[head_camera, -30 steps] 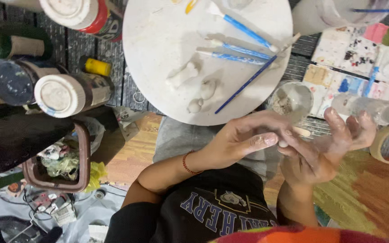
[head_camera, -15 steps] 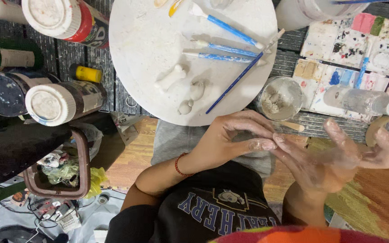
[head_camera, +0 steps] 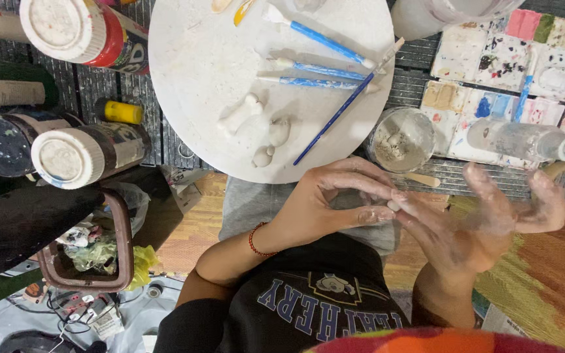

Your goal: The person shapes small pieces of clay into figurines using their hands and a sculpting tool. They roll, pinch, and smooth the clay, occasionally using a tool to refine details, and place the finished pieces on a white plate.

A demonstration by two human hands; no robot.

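Left hand fingertips pinch a small white clay lump, pressing it against the open, clay-smeared right hand with fingers spread. Both hover just off the near edge of the round white board carrying little white clay pieces and blue-handled brushes.

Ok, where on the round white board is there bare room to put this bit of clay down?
The left half of the round white board is bare, bordered by the clay pieces and the paint bottles beside the board. The near right edge by the small cup is also free. The upper right is crowded with brushes.
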